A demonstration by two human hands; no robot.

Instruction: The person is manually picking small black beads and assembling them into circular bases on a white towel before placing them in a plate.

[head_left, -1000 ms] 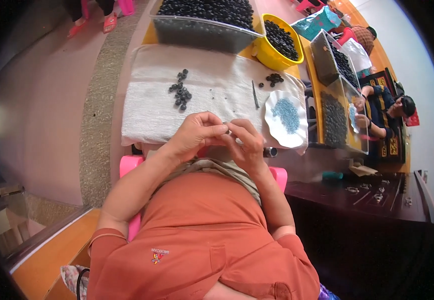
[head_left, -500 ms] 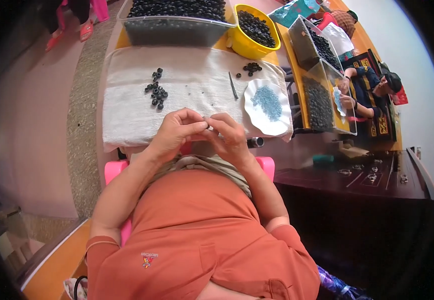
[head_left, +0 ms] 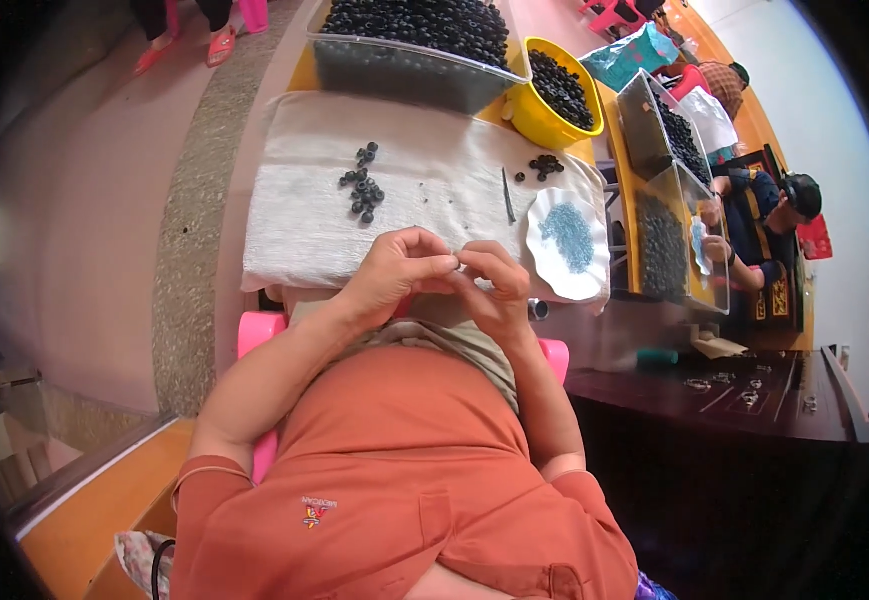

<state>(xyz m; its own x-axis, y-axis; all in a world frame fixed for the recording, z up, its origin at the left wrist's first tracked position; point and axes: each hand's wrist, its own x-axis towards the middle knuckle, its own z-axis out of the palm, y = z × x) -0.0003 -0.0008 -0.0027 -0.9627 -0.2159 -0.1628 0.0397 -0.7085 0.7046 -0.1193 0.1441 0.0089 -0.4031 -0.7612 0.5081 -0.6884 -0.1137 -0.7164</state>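
My left hand (head_left: 399, 270) and my right hand (head_left: 495, 290) meet over the table's near edge, fingertips pinched together. Between them is a small dark bead (head_left: 456, 259), mostly hidden by the fingers. Ahead of my left hand, a loose group of round black beads (head_left: 361, 188) with holes lies on the white cloth (head_left: 299, 235). To the right of my hands stands a scalloped white dish (head_left: 582, 285) of tiny light-blue beads (head_left: 567, 236). Beside that dish lie a thin, dark, pointed tool (head_left: 508, 196) and a smaller pile of black beads (head_left: 546, 165).
A big clear bin (head_left: 404, 75) and a yellow tub (head_left: 524, 110), both full of black beads, stand at the table's far edge. Further right, more clear bins (head_left: 676, 200) stand by another person (head_left: 759, 205) at work. A dark panel (head_left: 694, 400) lies at the right.
The whole view has shifted, with the table now further right and lower. My hands stay pinched together at the near edge, and the bead between them shows less.
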